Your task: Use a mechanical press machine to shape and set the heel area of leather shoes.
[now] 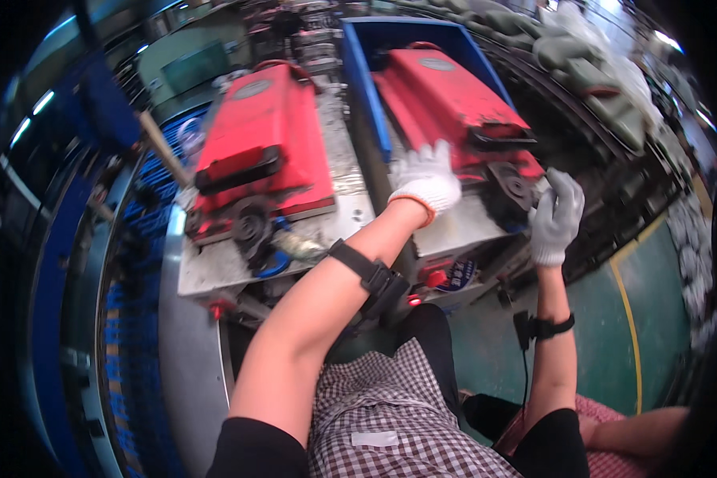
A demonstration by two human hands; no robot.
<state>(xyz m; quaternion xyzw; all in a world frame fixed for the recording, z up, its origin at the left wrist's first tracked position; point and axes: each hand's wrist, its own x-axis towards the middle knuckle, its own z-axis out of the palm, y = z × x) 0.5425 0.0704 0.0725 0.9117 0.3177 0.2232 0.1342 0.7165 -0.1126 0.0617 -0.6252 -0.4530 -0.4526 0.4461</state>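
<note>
My left hand (428, 179), in a white knitted glove with an orange cuff, is open with its fingers spread. It is at the lower left side of the right-hand red machine (446, 88), a bench press with a black handle (498, 137) across its front; whether it touches the housing I cannot tell. Beside the black round part (516, 188) at that machine's front corner, my right hand (556, 219) is raised in a pale grey-white glove. Its fingers are loosely bent and the thumb stands apart, with nothing visible between them.
A second red machine (264, 135) stands on the left worktable (203, 275). Behind the right machine is a blue bin (358, 72). Grey-green bundles (613, 95) line a rack at the right. Another person's arm (645, 434) shows at the lower right. Red buttons (434, 278) sit under the table edge.
</note>
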